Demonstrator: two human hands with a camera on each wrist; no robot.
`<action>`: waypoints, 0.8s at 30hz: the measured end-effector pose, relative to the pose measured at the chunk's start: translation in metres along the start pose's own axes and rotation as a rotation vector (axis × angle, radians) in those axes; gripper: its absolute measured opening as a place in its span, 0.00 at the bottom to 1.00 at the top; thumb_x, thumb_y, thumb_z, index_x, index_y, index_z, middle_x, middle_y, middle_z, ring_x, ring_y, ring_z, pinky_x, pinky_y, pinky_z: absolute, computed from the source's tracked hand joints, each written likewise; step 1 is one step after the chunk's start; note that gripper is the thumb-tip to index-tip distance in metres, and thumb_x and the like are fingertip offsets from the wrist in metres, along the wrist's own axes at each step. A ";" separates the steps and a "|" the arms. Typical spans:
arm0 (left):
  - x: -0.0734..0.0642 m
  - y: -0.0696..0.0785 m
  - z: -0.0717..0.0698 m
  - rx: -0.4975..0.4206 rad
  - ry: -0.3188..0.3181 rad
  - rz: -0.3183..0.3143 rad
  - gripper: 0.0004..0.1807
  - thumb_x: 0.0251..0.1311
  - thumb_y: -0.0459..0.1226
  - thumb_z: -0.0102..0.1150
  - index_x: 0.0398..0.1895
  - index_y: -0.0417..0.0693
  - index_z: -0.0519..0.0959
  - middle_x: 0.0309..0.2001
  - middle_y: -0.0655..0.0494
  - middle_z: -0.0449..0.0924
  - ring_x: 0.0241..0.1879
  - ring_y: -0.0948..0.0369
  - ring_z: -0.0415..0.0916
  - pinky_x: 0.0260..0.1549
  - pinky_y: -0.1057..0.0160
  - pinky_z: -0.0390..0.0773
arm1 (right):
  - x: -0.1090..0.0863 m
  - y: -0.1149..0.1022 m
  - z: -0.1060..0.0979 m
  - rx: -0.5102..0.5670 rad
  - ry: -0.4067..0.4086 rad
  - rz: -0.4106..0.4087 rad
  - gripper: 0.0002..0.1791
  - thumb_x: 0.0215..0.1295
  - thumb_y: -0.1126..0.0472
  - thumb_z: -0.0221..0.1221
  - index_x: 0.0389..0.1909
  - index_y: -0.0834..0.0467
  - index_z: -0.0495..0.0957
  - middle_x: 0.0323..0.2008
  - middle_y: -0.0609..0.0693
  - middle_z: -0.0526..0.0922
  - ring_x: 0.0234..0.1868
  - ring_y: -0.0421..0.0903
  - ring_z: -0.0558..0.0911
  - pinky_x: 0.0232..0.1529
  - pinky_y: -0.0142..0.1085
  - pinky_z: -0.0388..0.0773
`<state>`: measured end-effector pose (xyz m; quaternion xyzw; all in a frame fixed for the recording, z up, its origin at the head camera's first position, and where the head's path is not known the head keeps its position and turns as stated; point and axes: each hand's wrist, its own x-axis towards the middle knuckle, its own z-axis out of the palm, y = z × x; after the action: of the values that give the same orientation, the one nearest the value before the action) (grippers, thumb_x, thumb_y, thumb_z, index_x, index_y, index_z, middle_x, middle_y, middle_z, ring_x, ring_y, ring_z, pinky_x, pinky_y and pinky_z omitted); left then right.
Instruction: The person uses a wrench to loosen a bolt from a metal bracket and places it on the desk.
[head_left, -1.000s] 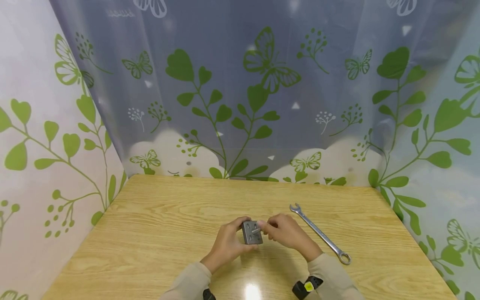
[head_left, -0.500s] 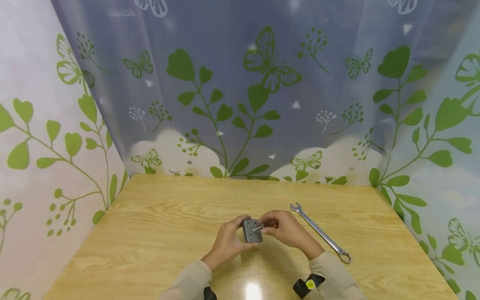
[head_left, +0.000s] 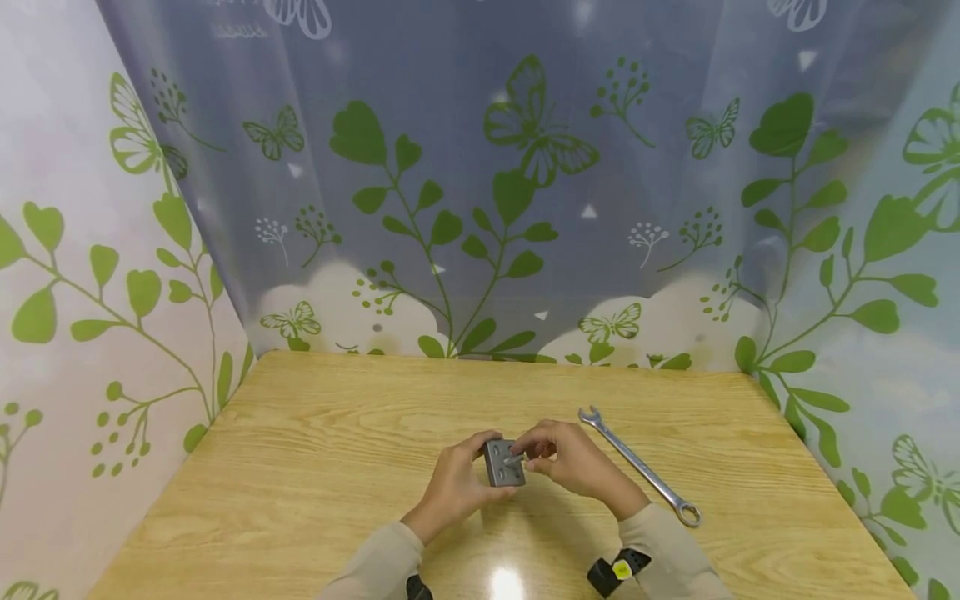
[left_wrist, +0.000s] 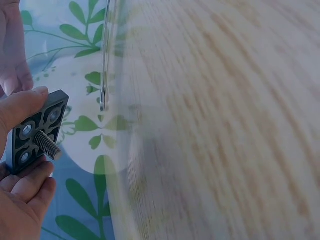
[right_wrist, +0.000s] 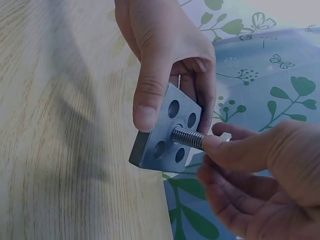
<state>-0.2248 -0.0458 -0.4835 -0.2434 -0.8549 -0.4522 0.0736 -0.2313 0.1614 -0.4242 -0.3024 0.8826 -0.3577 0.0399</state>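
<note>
In the head view my left hand (head_left: 457, 479) holds a square grey metal plate (head_left: 495, 471) by its edges, thumb on one side and fingers on the other. A threaded bolt (right_wrist: 189, 138) passes through the middle of the plate, among several round holes. My right hand (right_wrist: 260, 170) pinches the bolt's outer end between thumb and forefinger. The left wrist view shows the plate's ribbed other face (left_wrist: 37, 132), where the bolt's threaded end (left_wrist: 48, 146) sticks out. Both hands are close above the wooden table (head_left: 360, 408).
A combination wrench (head_left: 637, 462) lies slantwise on the table to the right of my right hand, its open end pointing away. Patterned curtains (head_left: 450, 167) with green leaves and butterflies enclose the table at the back and sides.
My right fingers have shifted their grip around the bolt's end, and the forefinger has come over it from above. The left hand and plate stay nearly in place; the wrench has not moved.
</note>
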 end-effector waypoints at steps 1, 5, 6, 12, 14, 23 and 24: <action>0.000 0.000 0.000 -0.004 -0.001 -0.002 0.39 0.40 0.37 0.79 0.59 0.37 0.72 0.54 0.45 0.79 0.54 0.51 0.78 0.54 0.54 0.78 | 0.000 0.000 0.000 0.003 -0.013 0.005 0.16 0.59 0.66 0.64 0.50 0.58 0.81 0.38 0.49 0.82 0.36 0.42 0.79 0.39 0.33 0.80; 0.000 -0.001 0.000 -0.013 0.004 -0.009 0.39 0.39 0.36 0.79 0.58 0.37 0.73 0.54 0.46 0.80 0.54 0.52 0.78 0.54 0.54 0.78 | 0.000 0.001 0.002 0.001 -0.050 0.050 0.22 0.64 0.55 0.62 0.56 0.62 0.76 0.40 0.52 0.83 0.38 0.45 0.82 0.38 0.35 0.81; 0.000 -0.001 0.000 -0.014 0.005 -0.011 0.39 0.39 0.36 0.79 0.58 0.37 0.73 0.53 0.46 0.80 0.54 0.52 0.78 0.54 0.54 0.78 | 0.000 0.001 0.003 -0.004 -0.047 0.067 0.22 0.66 0.52 0.60 0.55 0.62 0.76 0.39 0.52 0.83 0.37 0.44 0.81 0.37 0.36 0.80; -0.001 0.000 0.000 -0.015 -0.005 -0.025 0.39 0.40 0.36 0.78 0.59 0.40 0.73 0.54 0.47 0.80 0.54 0.52 0.78 0.54 0.54 0.78 | 0.000 0.001 0.006 0.042 0.008 0.183 0.26 0.72 0.44 0.49 0.36 0.63 0.82 0.26 0.53 0.81 0.25 0.45 0.78 0.24 0.35 0.75; -0.001 0.000 0.000 -0.010 -0.006 -0.028 0.39 0.40 0.37 0.79 0.59 0.41 0.73 0.54 0.47 0.80 0.54 0.52 0.78 0.54 0.54 0.78 | 0.000 0.001 0.006 0.058 0.025 0.212 0.28 0.72 0.43 0.48 0.30 0.62 0.82 0.22 0.53 0.80 0.22 0.46 0.77 0.21 0.35 0.74; -0.001 0.000 -0.001 -0.007 -0.007 -0.027 0.39 0.40 0.37 0.79 0.59 0.41 0.73 0.54 0.47 0.80 0.54 0.51 0.78 0.52 0.53 0.79 | 0.000 -0.002 0.006 0.040 0.036 0.185 0.19 0.69 0.49 0.55 0.29 0.59 0.83 0.21 0.50 0.80 0.21 0.45 0.77 0.20 0.33 0.73; -0.001 0.000 -0.001 -0.004 -0.007 -0.025 0.39 0.40 0.37 0.79 0.59 0.41 0.73 0.54 0.47 0.80 0.53 0.51 0.78 0.52 0.53 0.79 | 0.000 -0.002 0.005 0.028 0.037 0.162 0.16 0.68 0.51 0.57 0.32 0.60 0.83 0.24 0.49 0.81 0.23 0.45 0.78 0.21 0.33 0.74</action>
<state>-0.2238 -0.0471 -0.4836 -0.2344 -0.8572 -0.4540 0.0645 -0.2293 0.1570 -0.4268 -0.2227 0.8997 -0.3711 0.0569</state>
